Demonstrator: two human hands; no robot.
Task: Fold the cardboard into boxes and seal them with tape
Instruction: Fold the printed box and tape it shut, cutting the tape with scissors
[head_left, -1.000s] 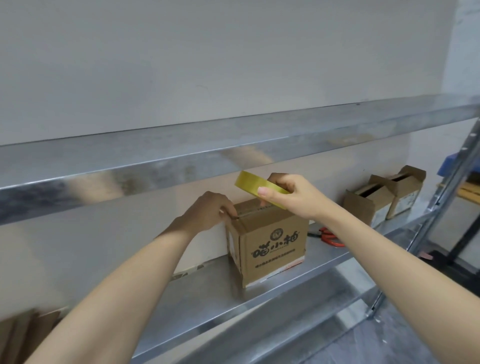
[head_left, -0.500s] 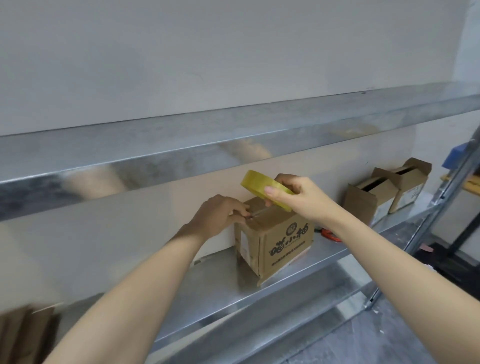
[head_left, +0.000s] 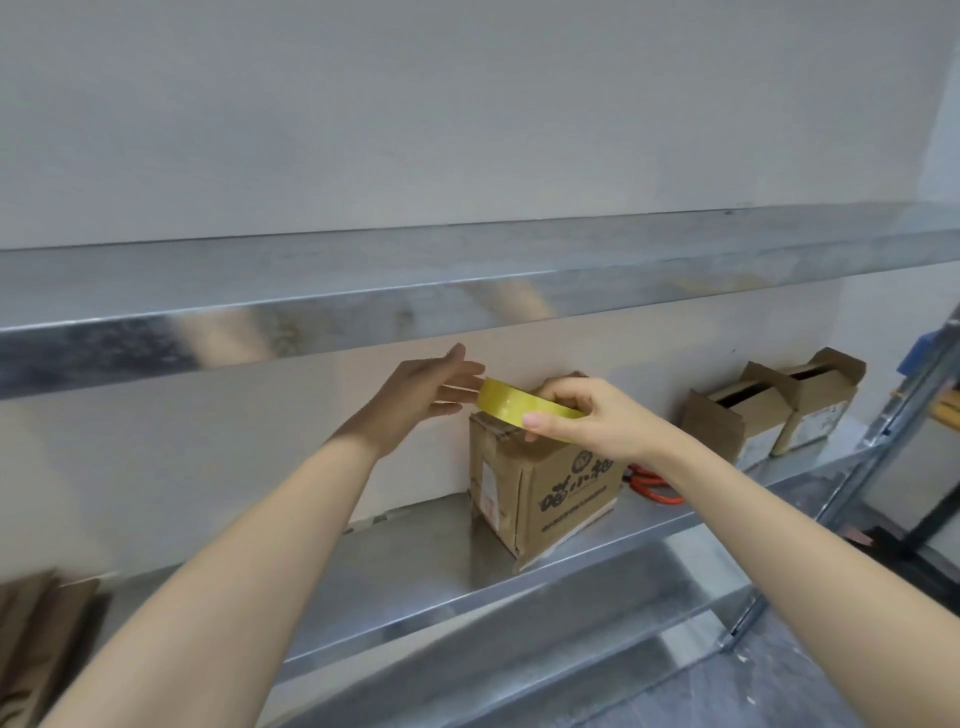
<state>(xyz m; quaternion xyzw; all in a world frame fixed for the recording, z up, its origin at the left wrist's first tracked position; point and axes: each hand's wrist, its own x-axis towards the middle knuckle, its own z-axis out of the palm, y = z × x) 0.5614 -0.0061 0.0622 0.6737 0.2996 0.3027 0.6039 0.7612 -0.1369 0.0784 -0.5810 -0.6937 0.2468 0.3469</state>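
Right grip (head_left: 597, 415) round tape roll (head_left: 511, 408); left grip (head_left: 415, 397) straight-fingered at its edge

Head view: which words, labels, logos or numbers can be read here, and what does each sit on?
"喵小" plus a third character too blurred to confirm: large black print on the front of the cardboard box.
Round emblem above that print, small line below it: too blurred to read.
The white label on the box's left side: too blurred.
The yellow tape roll: no print seen.
The open boxes at right: nothing legible.
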